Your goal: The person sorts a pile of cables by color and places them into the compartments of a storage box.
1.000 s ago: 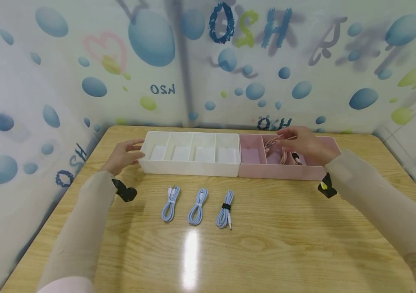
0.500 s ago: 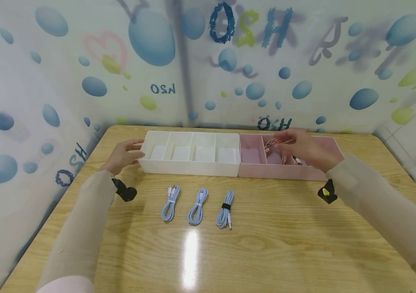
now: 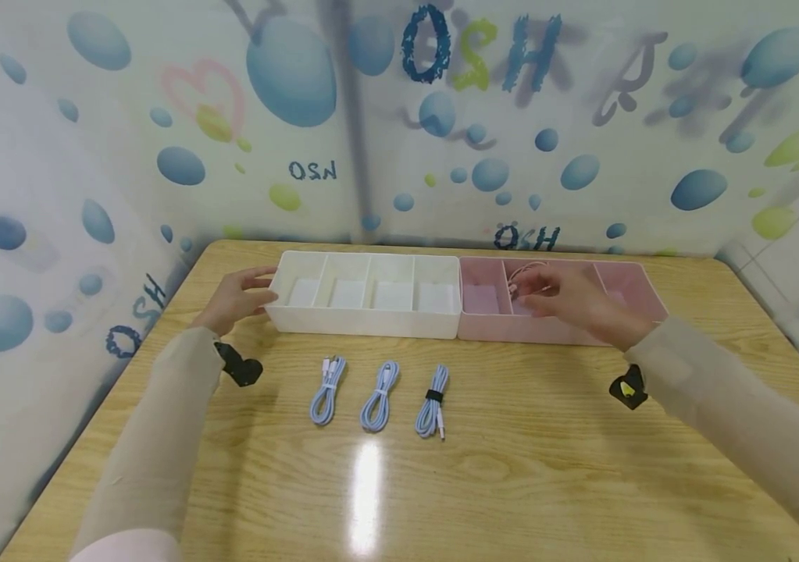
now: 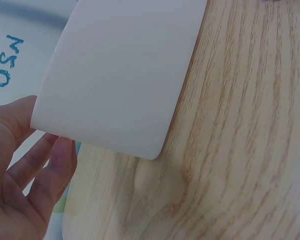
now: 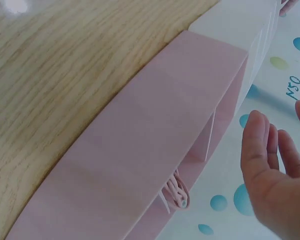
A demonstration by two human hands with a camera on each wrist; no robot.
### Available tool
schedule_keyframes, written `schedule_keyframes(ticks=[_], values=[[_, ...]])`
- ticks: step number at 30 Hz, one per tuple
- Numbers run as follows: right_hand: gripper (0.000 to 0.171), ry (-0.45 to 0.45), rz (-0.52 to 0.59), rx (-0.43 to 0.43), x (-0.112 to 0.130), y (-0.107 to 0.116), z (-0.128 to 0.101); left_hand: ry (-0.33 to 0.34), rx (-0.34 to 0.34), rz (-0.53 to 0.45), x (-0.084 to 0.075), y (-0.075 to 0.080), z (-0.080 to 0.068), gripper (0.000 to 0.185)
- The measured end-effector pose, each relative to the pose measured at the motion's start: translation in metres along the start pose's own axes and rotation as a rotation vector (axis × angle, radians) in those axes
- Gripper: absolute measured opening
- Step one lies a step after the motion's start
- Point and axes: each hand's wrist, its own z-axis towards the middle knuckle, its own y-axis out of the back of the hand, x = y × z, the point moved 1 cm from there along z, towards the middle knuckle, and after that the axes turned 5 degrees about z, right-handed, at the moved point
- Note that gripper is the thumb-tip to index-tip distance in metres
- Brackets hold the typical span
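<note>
left hand (image 3: 233,299) rests flat and relaxed against the white organizer's (image 3: 365,295) left end by the desk's (image 3: 511,468) far edge, probably bracing it, while the right hand (image 3: 568,300) hovers empty, fingers straight, over the pink tray (image 3: 634,282) holding the coiled pink cable (image 3: 522,275).

Three coiled blue cables are lying in a row on the wooden table (image 3: 511,468), well in front of the trays: the left cable (image 3: 327,380), the middle cable (image 3: 379,385) and the right cable (image 3: 432,401), which is wearing a dark band around its coil. A bright patch of light (image 3: 367,492) is reflecting off the tabletop just below them. Walls (image 3: 160,117) printed with blue and green bubbles and scrawled lettering are enclosing the table on three sides.
</note>
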Motion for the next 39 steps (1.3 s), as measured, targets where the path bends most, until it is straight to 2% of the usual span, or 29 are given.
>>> schedule_keyframes(ticks=[4, 15, 27, 30, 39], values=[[0.036, 0.0, 0.028, 0.033, 0.001, -0.008, -0.003, -0.005, 0.002, 0.0, 0.0, 0.0, -0.001, 0.056], [0.036, 0.011, 0.064, 0.029, 0.001, -0.026, -0.005, 0.005, -0.002, 0.006, 0.0, 0.0, 0.0, 0.056], [0.036, -0.002, 0.136, 0.116, -0.001, -0.048, -0.012, 0.005, -0.001, 0.002, 0.002, 0.0, 0.001, 0.057], [0.037, 0.021, 0.133, 0.149, -0.003, -0.053, -0.015, 0.006, -0.004, 0.002, 0.002, 0.0, 0.0, 0.056], [0.037, 0.091, 0.146, 0.171, -0.009, -0.07, -0.017, 0.007, 0.003, -0.009, 0.0, 0.0, 0.0, 0.057]])
